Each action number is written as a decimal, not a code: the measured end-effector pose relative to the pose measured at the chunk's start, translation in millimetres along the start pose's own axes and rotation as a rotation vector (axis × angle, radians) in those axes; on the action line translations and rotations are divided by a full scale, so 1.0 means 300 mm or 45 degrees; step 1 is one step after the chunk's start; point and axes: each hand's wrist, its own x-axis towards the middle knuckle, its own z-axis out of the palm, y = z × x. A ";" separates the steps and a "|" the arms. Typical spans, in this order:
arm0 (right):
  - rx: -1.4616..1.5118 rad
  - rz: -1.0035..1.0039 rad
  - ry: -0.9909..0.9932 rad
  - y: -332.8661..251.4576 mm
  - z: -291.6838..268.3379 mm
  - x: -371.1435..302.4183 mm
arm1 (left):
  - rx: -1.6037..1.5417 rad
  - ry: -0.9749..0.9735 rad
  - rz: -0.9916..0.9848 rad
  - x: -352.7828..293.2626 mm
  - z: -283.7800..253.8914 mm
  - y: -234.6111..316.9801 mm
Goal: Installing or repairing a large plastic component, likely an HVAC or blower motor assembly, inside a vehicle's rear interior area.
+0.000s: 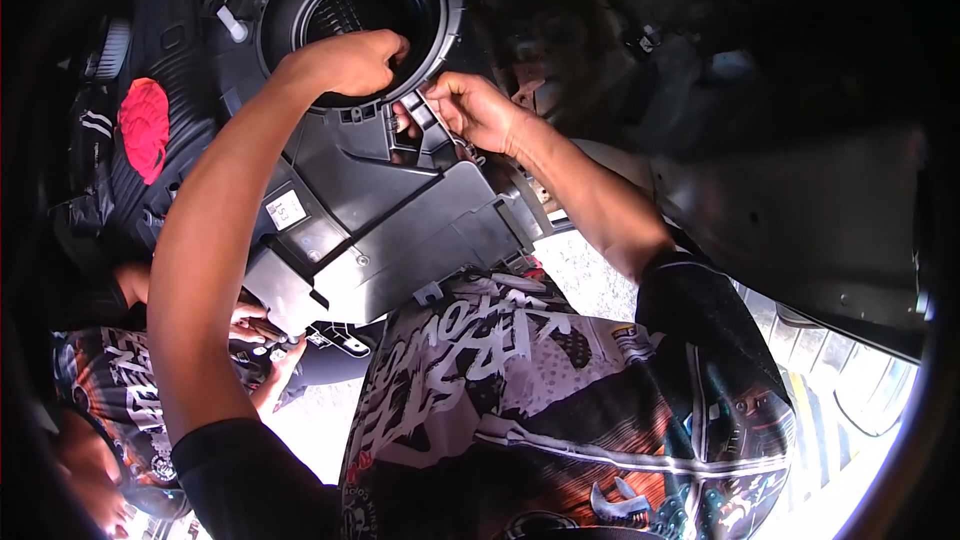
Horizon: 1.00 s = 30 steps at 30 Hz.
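Observation:
A large black plastic housing (400,210) with a round opening lies in front of my body. My left hand (350,62) reaches over the near side of the opening's ring (445,30). Its fingers are curled inward, and the fingertips and anything in them are hidden. To the right of the ring, my right hand (475,108) grips the housing's edge by a ribbed bracket (425,120). The thumb is on the near side; fingertips show through a gap in the bracket. Inside the opening, a dark grille (335,15) is partly visible.
Left of the housing, a red cloth-like item (145,130) lies on dark ribbed trim, near a brush (112,48). At lower left, another person's hands (265,330) hold a small part. A dark panel (800,230) stands on the right. A white label (286,208) is on the housing.

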 end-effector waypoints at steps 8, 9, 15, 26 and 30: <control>-0.766 0.022 0.300 0.005 -0.061 -0.130 | 0.100 0.014 0.016 -0.016 0.000 0.007; -0.784 -0.051 0.285 0.020 -0.065 -0.130 | 0.106 -0.012 -0.057 -0.010 -0.004 0.002; -1.102 -0.112 0.526 0.053 -0.011 -0.142 | -0.106 -0.101 -0.008 0.012 0.008 -0.032; -1.450 0.007 0.738 0.034 0.078 -0.205 | -0.056 0.007 0.014 -0.033 0.036 0.035; -1.455 0.068 0.792 0.033 0.084 -0.212 | -0.021 0.106 0.045 -0.025 0.068 0.008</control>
